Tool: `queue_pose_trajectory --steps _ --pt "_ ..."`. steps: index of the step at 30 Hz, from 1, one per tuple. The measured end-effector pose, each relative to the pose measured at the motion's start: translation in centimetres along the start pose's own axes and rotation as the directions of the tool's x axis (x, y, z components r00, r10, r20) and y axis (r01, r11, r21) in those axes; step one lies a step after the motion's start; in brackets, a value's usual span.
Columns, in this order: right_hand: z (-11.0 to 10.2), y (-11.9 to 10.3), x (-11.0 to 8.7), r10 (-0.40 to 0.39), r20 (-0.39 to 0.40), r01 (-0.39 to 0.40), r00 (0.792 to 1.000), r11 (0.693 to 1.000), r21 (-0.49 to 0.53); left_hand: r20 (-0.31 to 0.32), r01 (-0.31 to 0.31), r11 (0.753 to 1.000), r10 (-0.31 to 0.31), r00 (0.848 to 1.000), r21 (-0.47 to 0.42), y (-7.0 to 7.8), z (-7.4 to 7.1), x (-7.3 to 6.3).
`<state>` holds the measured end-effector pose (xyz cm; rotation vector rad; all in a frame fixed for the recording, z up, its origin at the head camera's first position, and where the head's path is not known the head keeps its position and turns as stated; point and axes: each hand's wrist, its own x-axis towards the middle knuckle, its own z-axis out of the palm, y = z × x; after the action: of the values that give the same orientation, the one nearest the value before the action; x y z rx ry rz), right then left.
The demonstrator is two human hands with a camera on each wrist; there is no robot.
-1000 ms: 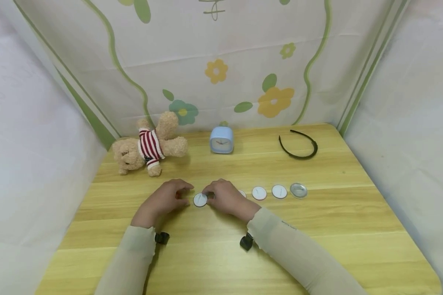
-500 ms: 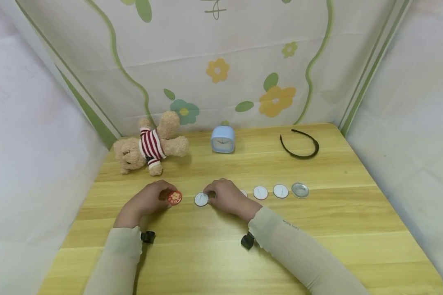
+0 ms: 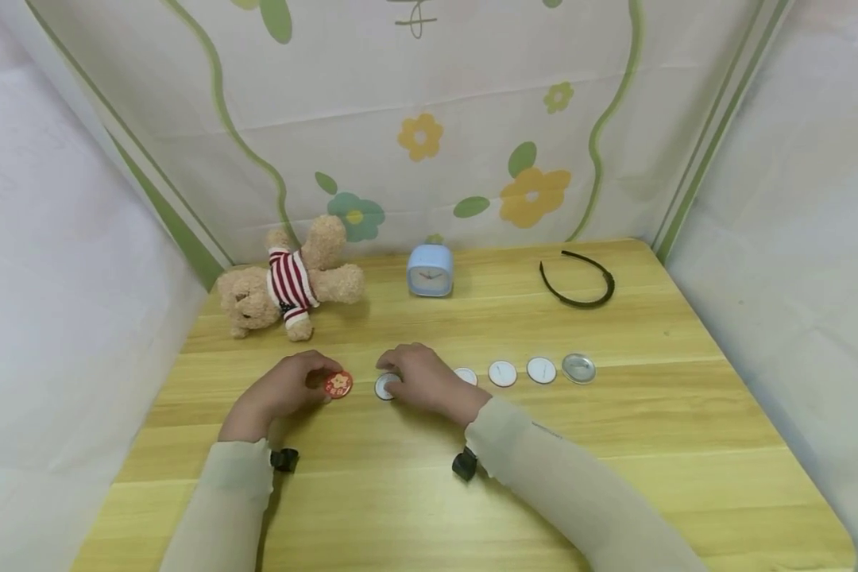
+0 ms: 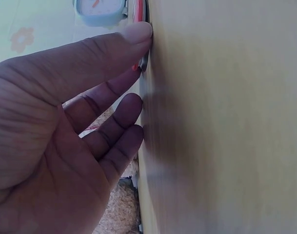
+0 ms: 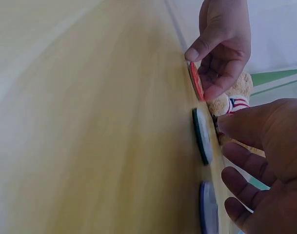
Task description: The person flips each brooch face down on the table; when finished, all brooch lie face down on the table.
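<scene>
A red button badge [image 3: 339, 384] with a yellow flower design lies face up on the table. My left hand [image 3: 286, 389] pinches its edge between thumb and index finger; the left wrist view shows the thumb against the badge's rim [image 4: 138, 12]. To the right, a button badge lying white back up [image 3: 384, 387] is partly covered by my right hand [image 3: 422, 380]. In the right wrist view, my right hand's [image 5: 270, 156] fingers are spread loosely beside that badge [image 5: 202, 136], apart from it.
Further right, a row of face-down badges [image 3: 503, 374] ends with a silver-backed one [image 3: 578, 368]. Behind are a teddy bear [image 3: 293, 282] in a striped top, a blue alarm clock [image 3: 430, 271] and a black headband [image 3: 586, 303]. A flowered cloth [image 3: 257, 95] hangs behind the table.
My left hand has moved left, and the red badge now shows at its fingertips. My right hand has let go of the white-backed badge and shifted slightly left over it.
</scene>
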<state>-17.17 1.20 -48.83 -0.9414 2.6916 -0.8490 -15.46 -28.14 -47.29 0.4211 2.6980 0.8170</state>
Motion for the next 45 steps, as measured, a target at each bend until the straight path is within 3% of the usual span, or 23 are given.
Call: queue_pose_trajectory --steps 7,15,20,35,45 --pt "0.8 -1.5 2.0 0.016 0.060 -0.019 0.998 0.998 0.052 0.018 -0.012 1.000 0.013 1.000 -0.023 0.2 0.2 0.1" --pt "2.8 -2.7 3.2 -0.044 0.005 0.044 0.999 0.989 -0.144 0.012 -0.034 0.999 0.034 0.999 -0.015 0.5 0.2 0.2" --pt "3.4 -3.4 3.2 -0.061 -0.026 0.055 0.998 0.979 -0.198 0.011 -0.049 0.999 0.049 0.999 -0.004 0.4 0.2 0.3" --pt "3.3 -3.3 2.8 -0.098 0.007 0.097 0.995 0.971 -0.218 0.006 -0.053 0.998 0.054 0.999 -0.026 -0.1 0.3 0.0" --pt "3.4 -2.7 3.1 -0.095 -0.076 0.083 0.993 0.985 -0.151 0.002 -0.067 0.997 0.067 0.998 -0.045 -0.7 -0.4 -0.2"
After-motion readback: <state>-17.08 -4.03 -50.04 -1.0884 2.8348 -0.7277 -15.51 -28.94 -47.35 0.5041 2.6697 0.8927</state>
